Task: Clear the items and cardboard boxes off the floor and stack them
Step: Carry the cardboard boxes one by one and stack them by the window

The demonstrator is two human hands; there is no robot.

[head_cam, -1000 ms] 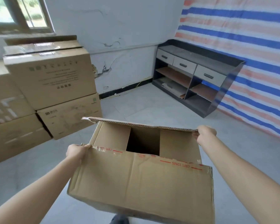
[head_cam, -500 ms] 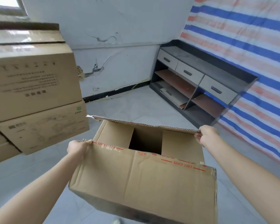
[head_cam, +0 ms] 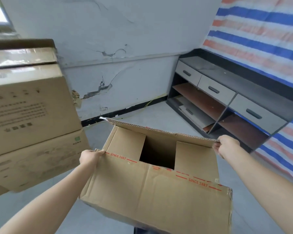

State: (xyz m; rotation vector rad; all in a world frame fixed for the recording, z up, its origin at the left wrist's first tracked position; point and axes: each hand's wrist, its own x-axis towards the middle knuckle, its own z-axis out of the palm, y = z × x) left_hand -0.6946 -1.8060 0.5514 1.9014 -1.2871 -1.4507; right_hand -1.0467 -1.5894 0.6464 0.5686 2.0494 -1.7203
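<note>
held box (head_cam: 159, 196); cartons (head_cam: 29, 105) left, cabinet (head_cam: 215, 90) right

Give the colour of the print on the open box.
Red print on the brown box; head view.

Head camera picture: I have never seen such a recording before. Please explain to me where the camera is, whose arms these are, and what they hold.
There is no machine here. A person wears one wide-angle camera on the head. It looks forward and down, so the two bare arms are the person's own.

The left hand grips the near flap of an open cardboard box at its left end. The right hand grips the far flap at its right end. The box seems to be held above the grey floor. Its inside is dark, so I cannot tell whether it is empty.

On the left are stacked closed boxes. On the right, a dark cabinet with three drawers stands in front of a striped tarp.
</note>
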